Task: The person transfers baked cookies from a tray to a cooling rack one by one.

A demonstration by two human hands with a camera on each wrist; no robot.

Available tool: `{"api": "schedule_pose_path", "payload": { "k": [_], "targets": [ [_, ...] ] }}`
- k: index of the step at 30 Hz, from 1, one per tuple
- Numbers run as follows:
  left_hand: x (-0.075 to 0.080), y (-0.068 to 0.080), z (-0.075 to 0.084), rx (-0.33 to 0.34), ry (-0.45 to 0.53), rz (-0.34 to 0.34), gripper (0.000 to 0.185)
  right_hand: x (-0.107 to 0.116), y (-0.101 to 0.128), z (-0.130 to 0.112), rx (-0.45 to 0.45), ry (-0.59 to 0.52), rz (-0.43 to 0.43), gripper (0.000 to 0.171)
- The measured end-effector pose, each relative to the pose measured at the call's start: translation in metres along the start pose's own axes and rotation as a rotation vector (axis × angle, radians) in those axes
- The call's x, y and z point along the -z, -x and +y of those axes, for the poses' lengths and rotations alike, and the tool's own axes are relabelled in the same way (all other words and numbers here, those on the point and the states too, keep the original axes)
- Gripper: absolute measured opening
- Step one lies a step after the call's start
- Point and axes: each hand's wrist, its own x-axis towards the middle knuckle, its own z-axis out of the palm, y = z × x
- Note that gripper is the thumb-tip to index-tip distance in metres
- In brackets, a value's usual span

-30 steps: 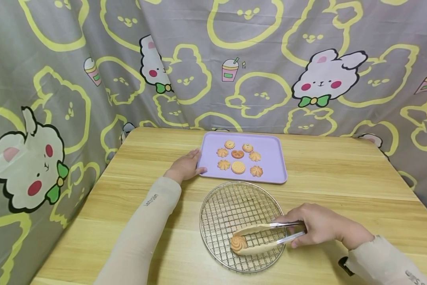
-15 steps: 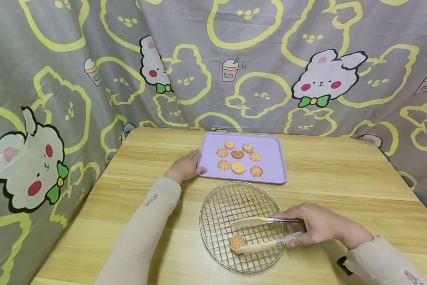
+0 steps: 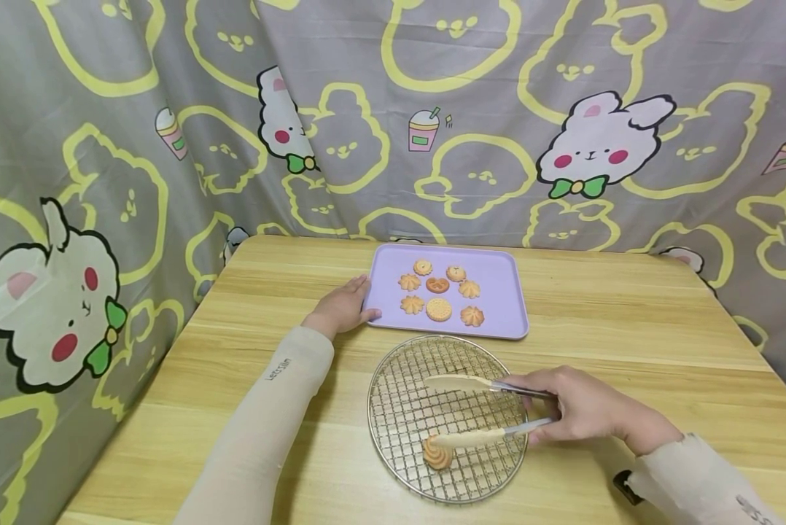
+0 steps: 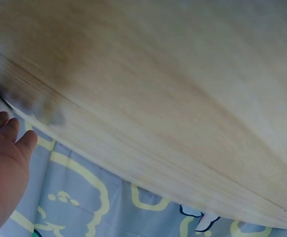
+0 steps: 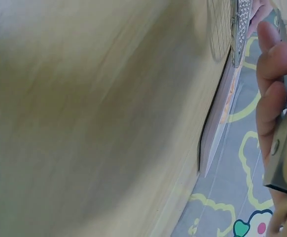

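My right hand (image 3: 580, 405) grips a pair of tongs (image 3: 472, 438) with metal arms and beige tips. The tips stand spread apart over a round wire rack (image 3: 406, 372). On the rack lies a swirled cookie (image 3: 437, 455), partly covered by the nearer tip; whether they touch I cannot tell. My left hand (image 3: 342, 306) rests against the left edge of a purple tray (image 3: 501, 273), thumb at its front corner. Several cookies lie on that tray, among them a round one (image 3: 438, 309) and a pretzel-shaped one (image 3: 437, 285). In the right wrist view, fingers (image 5: 271, 98) curl round the tongs' metal handle.
Both the rack and the tray sit on a wooden table (image 3: 629, 321), the tray just behind the rack. A grey patterned curtain (image 3: 367, 73) hangs behind the table and along its left side.
The tongs have spread and let go of the swirled cookie, which stays on the rack. Their tips have shifted a little toward the back. My left hand has not moved.
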Motion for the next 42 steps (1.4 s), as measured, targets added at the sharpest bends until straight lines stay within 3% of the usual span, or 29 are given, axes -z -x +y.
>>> {"api": "schedule_pose_path", "payload": {
  "k": [14,33,42],
  "targets": [
    [-0.004,-0.003,-0.001,0.005,-0.01,0.011,0.083,0.001,-0.005,0.011,-0.065,0.039,0.077,0.082],
    [-0.002,-0.002,-0.001,0.001,-0.017,0.007,0.083,0.007,-0.01,0.029,-0.205,-0.028,0.166,0.09],
    [-0.002,-0.002,0.0,0.0,-0.018,0.006,0.083,0.011,-0.013,0.035,-0.258,0.006,0.195,0.091]
  ]
}}
